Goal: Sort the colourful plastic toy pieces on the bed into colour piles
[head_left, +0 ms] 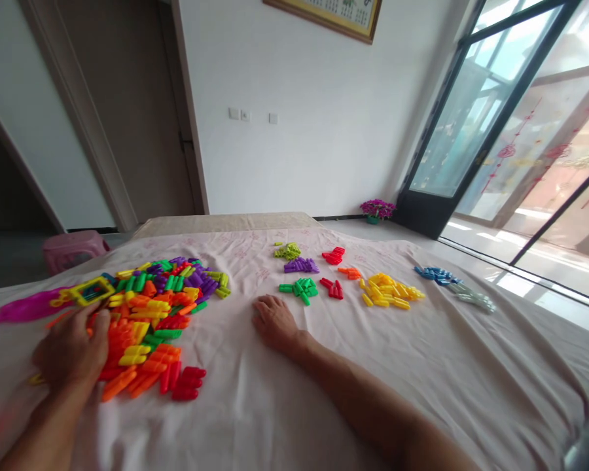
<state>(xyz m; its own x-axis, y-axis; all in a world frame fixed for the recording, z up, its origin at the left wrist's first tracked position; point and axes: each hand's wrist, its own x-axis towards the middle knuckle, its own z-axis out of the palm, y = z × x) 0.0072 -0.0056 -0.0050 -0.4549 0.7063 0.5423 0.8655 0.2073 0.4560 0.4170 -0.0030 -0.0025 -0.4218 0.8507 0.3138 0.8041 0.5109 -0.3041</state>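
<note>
My left hand (73,350) is at the left side of a mixed pile of small tube-shaped plastic pieces (152,314) in orange, red, yellow, green and purple. Its thumb and index finger are apart, touching the edge of the pile; the other fingers are mostly hidden. Just beyond them lies a yellow plastic frame (92,292) with a magenta piece (29,305) to its left. My right hand (276,322) rests palm down on the cloth, holding nothing, fingers loosely spread. Near it is a small group of green pieces (302,288).
Sorted groups lie farther right: purple pieces (301,265), lime pieces (288,250), red pieces (332,288), orange pieces (350,273), yellow pieces (389,290), blue pieces (436,275) and clear pieces (472,297). A pale cloth (235,418) covers the surface. A pink stool (73,248) stands beyond the left edge.
</note>
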